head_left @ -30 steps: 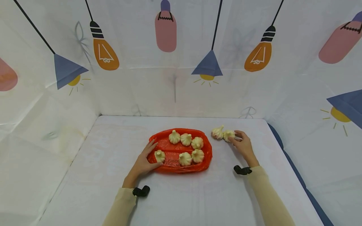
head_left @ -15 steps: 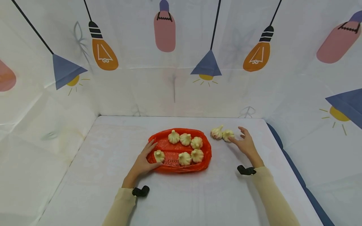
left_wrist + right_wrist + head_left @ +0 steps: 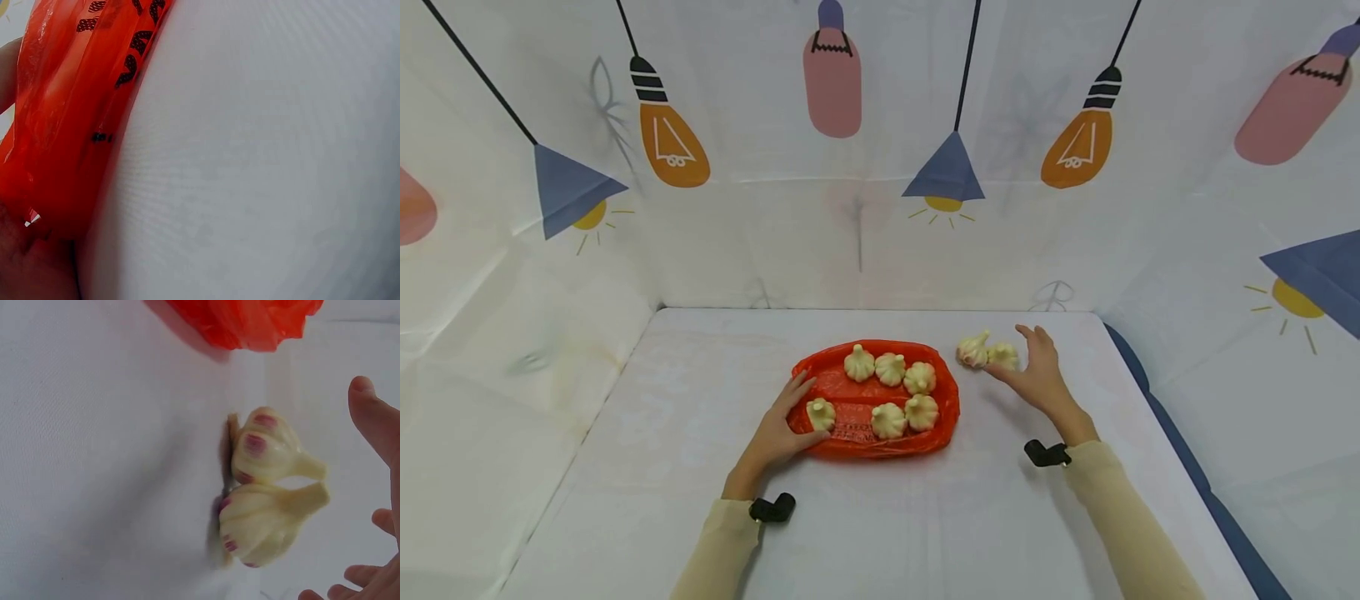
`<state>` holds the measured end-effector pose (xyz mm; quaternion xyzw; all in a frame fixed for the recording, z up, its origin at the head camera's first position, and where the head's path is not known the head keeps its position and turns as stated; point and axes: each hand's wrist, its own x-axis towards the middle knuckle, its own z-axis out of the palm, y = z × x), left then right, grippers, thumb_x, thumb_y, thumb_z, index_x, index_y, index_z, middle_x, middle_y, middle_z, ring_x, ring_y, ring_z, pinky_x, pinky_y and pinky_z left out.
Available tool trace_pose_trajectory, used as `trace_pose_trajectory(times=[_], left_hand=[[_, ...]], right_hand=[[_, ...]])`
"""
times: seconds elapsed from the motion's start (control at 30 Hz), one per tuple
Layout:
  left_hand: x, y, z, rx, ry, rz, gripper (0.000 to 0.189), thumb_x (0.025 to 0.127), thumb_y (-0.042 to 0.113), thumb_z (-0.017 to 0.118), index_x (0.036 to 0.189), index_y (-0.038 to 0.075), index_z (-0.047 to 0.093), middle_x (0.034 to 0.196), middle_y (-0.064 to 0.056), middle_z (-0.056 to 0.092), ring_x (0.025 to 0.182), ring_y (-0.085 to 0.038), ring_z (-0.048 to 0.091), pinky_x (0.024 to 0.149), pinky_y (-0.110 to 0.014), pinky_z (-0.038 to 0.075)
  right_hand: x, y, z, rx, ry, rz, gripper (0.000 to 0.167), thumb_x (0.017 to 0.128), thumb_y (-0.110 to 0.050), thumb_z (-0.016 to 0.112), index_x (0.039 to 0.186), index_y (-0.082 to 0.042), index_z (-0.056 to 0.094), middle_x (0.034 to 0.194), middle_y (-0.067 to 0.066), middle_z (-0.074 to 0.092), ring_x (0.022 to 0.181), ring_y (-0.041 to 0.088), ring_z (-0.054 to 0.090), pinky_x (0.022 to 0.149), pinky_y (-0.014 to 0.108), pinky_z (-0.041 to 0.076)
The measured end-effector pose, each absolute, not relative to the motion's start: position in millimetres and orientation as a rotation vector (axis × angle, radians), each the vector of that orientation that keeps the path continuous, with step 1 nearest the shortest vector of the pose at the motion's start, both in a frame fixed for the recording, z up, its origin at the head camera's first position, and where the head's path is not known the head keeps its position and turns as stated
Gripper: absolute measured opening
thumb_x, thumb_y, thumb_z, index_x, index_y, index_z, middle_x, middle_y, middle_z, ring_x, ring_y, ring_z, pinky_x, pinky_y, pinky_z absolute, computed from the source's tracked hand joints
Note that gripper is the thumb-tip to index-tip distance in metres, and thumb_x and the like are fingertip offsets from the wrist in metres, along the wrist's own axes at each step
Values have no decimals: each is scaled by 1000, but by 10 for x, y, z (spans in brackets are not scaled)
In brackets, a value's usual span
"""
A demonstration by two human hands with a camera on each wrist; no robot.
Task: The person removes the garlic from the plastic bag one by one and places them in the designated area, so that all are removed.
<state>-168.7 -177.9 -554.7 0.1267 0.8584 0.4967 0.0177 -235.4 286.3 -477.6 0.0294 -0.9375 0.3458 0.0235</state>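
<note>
A red plastic bag (image 3: 850, 400) with black print lies spread like a shallow tray on the table, its edge raised all round. Several pale garlic bulbs (image 3: 889, 421) sit inside it. My left hand (image 3: 778, 429) holds the bag's left end, thumb at the near edge and fingers at the far side; crinkled plastic (image 3: 69, 125) fills that wrist view. Two more garlic bulbs, one (image 3: 269, 447) beside the other (image 3: 262, 522), stand together right of the bag, with purple patches. My right hand (image 3: 1041, 379) is just right of them, thumb and fingers spread, holding nothing.
The white table (image 3: 700, 517) reaches back to a white cloth wall (image 3: 752, 242) printed with lamps and bulbs. Similar cloth rises at both sides. A dark blue edge (image 3: 1172, 442) runs along the table's right side. Each wrist wears a small black camera (image 3: 772, 507).
My right hand has drawn off the nearer garlic bulb, and its thumb and fingers have spread wider. My left hand stays on the bag. The view has shifted slightly.
</note>
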Motion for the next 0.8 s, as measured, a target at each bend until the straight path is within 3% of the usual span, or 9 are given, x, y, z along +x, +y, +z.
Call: trace_pose_trajectory(times=[0.27, 0.5, 0.8], left_hand=[[-1684, -1778, -5544, 394, 2664, 1541, 98, 77, 34, 91, 159, 15, 40, 172, 0, 23, 161, -33, 10, 124, -68, 19], [-1682, -1777, -5545, 396, 2671, 1544, 98, 78, 34, 91, 159, 15, 39, 172, 0, 24, 161, -34, 11, 123, -68, 19], [-1678, -1768, -5537, 395, 2663, 1552, 98, 77, 32, 91, 159, 15, 40, 172, 0, 24, 161, -33, 11, 124, -67, 19]], right_hand=[[-2335, 2598, -4638, 226, -2969, 1023, 108, 83, -49, 83, 163, -7, 23, 169, 29, 3, 154, 54, 9, 113, 80, 24], [-2316, 2282, -4503, 380, -2989, 1123, 108, 82, -44, 85, 164, -14, 22, 173, 20, 2, 158, 46, 6, 115, 78, 24], [-2311, 1927, -4350, 622, -2994, 1026, 106, 83, -44, 85, 164, -12, 23, 172, 19, 8, 159, 42, 7, 120, 70, 27]])
